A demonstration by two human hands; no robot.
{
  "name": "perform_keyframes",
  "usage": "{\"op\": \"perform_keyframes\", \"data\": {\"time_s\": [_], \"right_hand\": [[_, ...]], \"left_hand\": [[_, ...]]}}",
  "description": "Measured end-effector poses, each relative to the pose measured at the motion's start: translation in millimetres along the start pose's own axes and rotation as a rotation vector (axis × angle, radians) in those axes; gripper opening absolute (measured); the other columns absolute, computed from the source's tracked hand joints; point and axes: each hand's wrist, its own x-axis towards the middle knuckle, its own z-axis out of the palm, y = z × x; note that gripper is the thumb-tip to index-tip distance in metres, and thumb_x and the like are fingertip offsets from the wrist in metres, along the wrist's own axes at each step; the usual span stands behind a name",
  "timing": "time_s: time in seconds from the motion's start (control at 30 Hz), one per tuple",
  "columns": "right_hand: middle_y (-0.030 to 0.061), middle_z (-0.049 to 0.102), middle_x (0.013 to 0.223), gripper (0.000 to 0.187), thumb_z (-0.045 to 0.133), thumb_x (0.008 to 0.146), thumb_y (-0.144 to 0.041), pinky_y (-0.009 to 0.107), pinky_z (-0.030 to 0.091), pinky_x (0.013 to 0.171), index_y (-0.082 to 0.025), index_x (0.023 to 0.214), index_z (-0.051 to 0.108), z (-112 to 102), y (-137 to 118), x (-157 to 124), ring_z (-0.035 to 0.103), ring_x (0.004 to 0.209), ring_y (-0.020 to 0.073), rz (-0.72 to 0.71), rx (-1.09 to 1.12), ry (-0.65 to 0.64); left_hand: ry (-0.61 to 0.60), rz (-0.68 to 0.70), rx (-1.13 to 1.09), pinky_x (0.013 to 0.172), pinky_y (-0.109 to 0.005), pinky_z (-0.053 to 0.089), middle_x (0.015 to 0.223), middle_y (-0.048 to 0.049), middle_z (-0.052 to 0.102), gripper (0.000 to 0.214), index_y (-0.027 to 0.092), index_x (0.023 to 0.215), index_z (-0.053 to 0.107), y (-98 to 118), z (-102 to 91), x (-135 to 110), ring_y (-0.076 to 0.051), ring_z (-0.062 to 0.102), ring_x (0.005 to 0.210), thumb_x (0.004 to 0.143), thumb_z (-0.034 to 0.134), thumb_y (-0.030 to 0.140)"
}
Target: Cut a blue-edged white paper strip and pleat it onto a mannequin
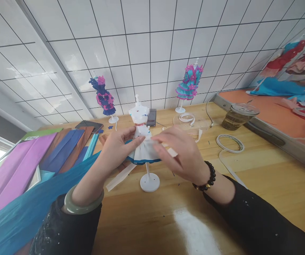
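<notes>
A small white dress-form mannequin (139, 115) stands upright on a round white base (149, 182). It wears a short white skirt (145, 150) with a blue edge at the hem. My left hand (122, 141) is closed around the mannequin's waist and upper skirt, thumb in front and fingers partly hidden behind. At the skirt's right side, my right hand (183, 150) has its fingertips drawn together; they are blurred, and what they pinch is unclear. A pale strip (172, 152) shows between its thumb and palm. Another pale strip (120, 177) extends below the left hand.
Two dressed mannequins, one navy and pink (104, 97), one turquoise and pink (190, 85), stand by the tiled wall. Folded crepe paper (16, 166) and a long blue sheet (43, 196) lie left. A tape roll (230, 143), a lidded container (239, 116) and a phone (151, 117) are around.
</notes>
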Motion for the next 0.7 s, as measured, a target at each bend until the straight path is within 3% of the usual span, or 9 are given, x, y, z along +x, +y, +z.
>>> {"op": "perform_keyframes", "data": {"time_s": [0.13, 0.23, 0.33, 0.47, 0.7], "right_hand": [[0.0092, 0.066, 0.1, 0.027, 0.05, 0.09, -0.033, 0.028, 0.047, 0.059, -0.016, 0.109, 0.056, -5, 7, 2, 0.059, 0.091, 0.0195, 0.438, 0.203, -0.09], [0.0076, 0.065, 0.1, 0.037, 0.053, 0.087, -0.041, 0.024, 0.044, 0.05, -0.018, 0.116, 0.053, -5, 9, 3, 0.061, 0.086, 0.0184, 0.625, 0.365, -0.234], [0.0048, 0.064, 0.091, 0.04, 0.056, 0.084, -0.042, 0.024, 0.044, 0.05, -0.019, 0.117, 0.052, -5, 10, 3, 0.061, 0.076, 0.0165, 0.669, 0.4, -0.3], [0.0009, 0.06, 0.078, 0.035, 0.059, 0.082, -0.036, 0.025, 0.044, 0.055, -0.018, 0.112, 0.057, -4, 9, 4, 0.057, 0.07, 0.0144, 0.632, 0.309, -0.286], [0.0003, 0.06, 0.075, 0.033, 0.059, 0.082, -0.033, 0.025, 0.042, 0.057, -0.017, 0.111, 0.061, -3, 6, 4, 0.056, 0.069, 0.0139, 0.573, 0.192, -0.252]], "left_hand": [[0.024, 0.054, 0.122, 0.077, -0.033, 0.046, 0.099, -0.0018, 0.069, 0.027, 0.025, 0.105, 0.065, 3, 1.6, -2, -0.022, 0.061, 0.092, 0.082, 0.059, 0.039], [0.038, 0.103, 0.194, 0.078, -0.032, 0.046, 0.103, -0.0013, 0.068, 0.029, 0.026, 0.109, 0.063, 5, 2.9, -3, -0.021, 0.06, 0.092, 0.082, 0.059, 0.038], [0.034, 0.122, 0.25, 0.078, -0.032, 0.046, 0.1, -0.0014, 0.067, 0.029, 0.025, 0.109, 0.062, 7, 3.6, -5, -0.02, 0.06, 0.089, 0.083, 0.058, 0.037], [0.037, 0.142, 0.247, 0.083, -0.034, 0.046, 0.103, -0.0039, 0.066, 0.033, 0.022, 0.112, 0.06, 5, 5.8, -5, -0.021, 0.059, 0.094, 0.081, 0.06, 0.034], [0.027, 0.029, -0.074, 0.085, -0.033, 0.049, 0.106, -0.0069, 0.065, 0.042, 0.019, 0.114, 0.057, 5, 11.9, -4, -0.022, 0.06, 0.099, 0.075, 0.069, 0.031]]}}
